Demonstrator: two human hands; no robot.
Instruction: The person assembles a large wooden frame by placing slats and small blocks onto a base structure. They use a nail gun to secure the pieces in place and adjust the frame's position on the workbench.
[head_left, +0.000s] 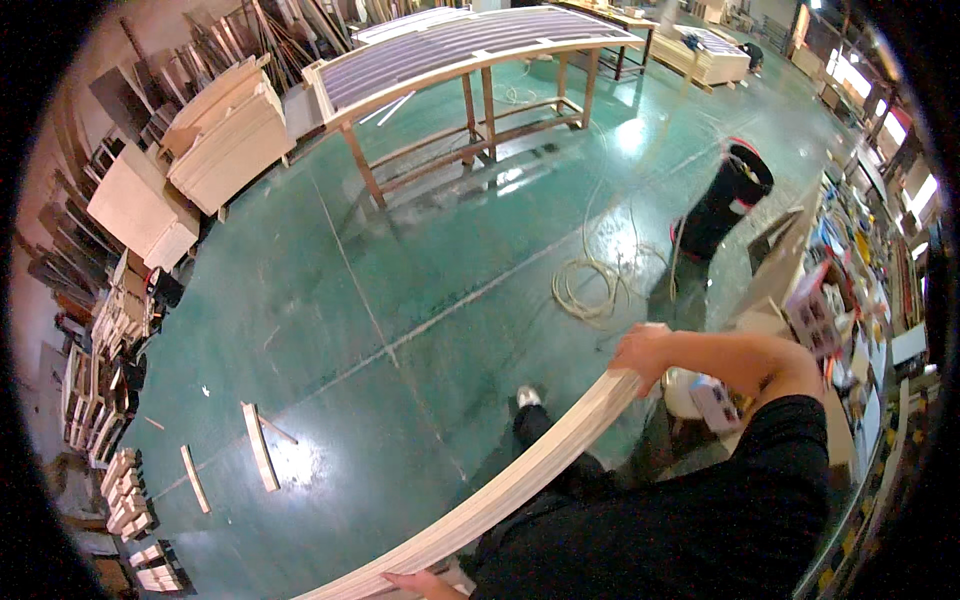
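Observation:
A long bundle of pale wooden strips [535,470] runs slantwise in front of my body, from the lower edge up to the right. My right hand [643,356] is closed around its upper right end, fingers wrapped over the wood. Lower down, my left hand [428,584] grips the same bundle near the bottom of the view; part of that hand is cut off or hidden. The strips lie flush against each other, and their far left end runs out of view.
A wooden frame table [485,100] with a slatted panel stands ahead. A coiled hose [590,290] lies on the green floor near a black cylindrical bin [725,205]. Loose wooden pieces [260,447] lie at left, near stacked blocks [127,500]. A cluttered bench [840,290] lines the right.

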